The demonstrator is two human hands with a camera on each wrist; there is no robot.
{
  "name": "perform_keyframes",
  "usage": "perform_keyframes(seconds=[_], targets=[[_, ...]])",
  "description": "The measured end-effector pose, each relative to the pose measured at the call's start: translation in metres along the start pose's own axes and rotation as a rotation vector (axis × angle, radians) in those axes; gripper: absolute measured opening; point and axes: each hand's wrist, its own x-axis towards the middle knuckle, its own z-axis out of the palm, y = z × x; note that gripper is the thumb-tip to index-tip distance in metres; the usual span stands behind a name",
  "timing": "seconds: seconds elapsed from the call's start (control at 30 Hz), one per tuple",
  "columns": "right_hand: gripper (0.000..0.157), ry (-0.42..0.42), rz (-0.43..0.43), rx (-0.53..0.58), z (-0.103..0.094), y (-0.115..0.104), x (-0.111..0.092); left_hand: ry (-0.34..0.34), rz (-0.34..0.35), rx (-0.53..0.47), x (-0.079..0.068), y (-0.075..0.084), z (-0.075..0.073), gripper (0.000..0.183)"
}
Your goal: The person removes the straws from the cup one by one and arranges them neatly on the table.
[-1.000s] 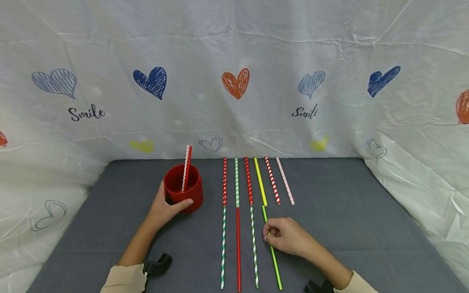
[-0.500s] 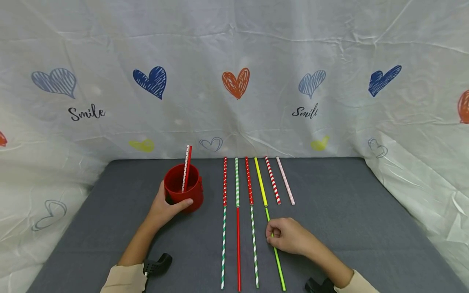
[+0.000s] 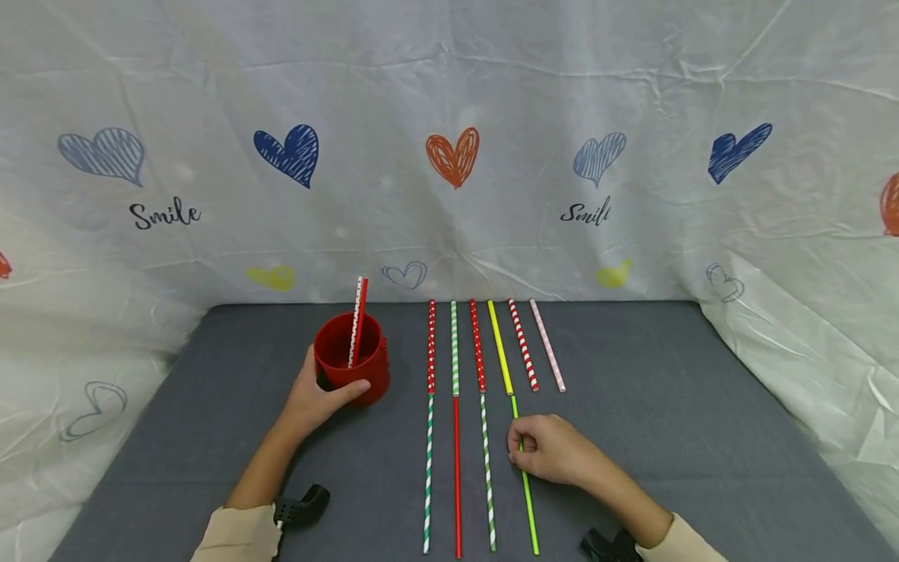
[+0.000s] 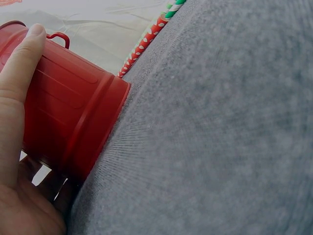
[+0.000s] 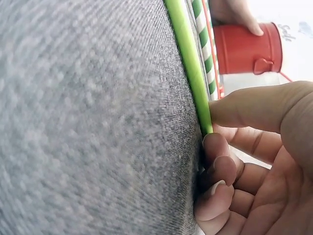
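My left hand (image 3: 314, 402) grips a small red bucket (image 3: 367, 384) that stands upright on the cloth, the thumb across its near side. Two paper straws lean inside it, one white with a dotted pattern (image 3: 355, 324) and one plain red. My right hand (image 3: 555, 450) pinches a lime-green paper straw (image 3: 528, 507) between thumb and fingers, low over the table. In the right wrist view the lime straw (image 5: 188, 56) runs along the cloth to the fingertips. Its far end meets, or nearly meets, the near end of a yellow straw (image 3: 500, 347).
A far row holds several straws, including a red-and-white striped one (image 3: 523, 343) and a pink one (image 3: 548, 346). Nearer, green-striped straws (image 3: 488, 476) and a red straw (image 3: 458, 476) lie end to end with them. A white heart-printed sheet (image 3: 520, 94) hangs behind the grey-covered table (image 3: 653, 406).
My right hand has shifted slightly right with the lime straw, bringing its far end from left of the yellow straw's end to just below it. The left hand and bucket stay put.
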Motion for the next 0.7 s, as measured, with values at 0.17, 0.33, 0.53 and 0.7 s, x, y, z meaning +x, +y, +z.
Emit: perform_keyframes(seconds=[0.17,0.33,0.53,0.7], targets=[[0.02,-0.012,0.004,0.009,-0.0003,0.0001,0.0002,-0.002,0.0,0.006,0.0007,-0.0009,-0.0001,0.092],[0.019,-0.036,-0.025,0.047,-0.0037,-0.0001,-0.0003,-0.009,0.006,-0.008,0.0011,-0.0011,-0.0001,0.093],[0.017,-0.051,-0.052,0.056,-0.0062,0.0009,0.0004,-0.008,0.014,-0.017,0.0011,-0.0004,0.0004,0.092],[0.017,-0.043,-0.046,0.06,-0.0074,0.0008,0.0031,-0.003,0.009,-0.014,0.0009,-0.0002,0.0002,0.092]])
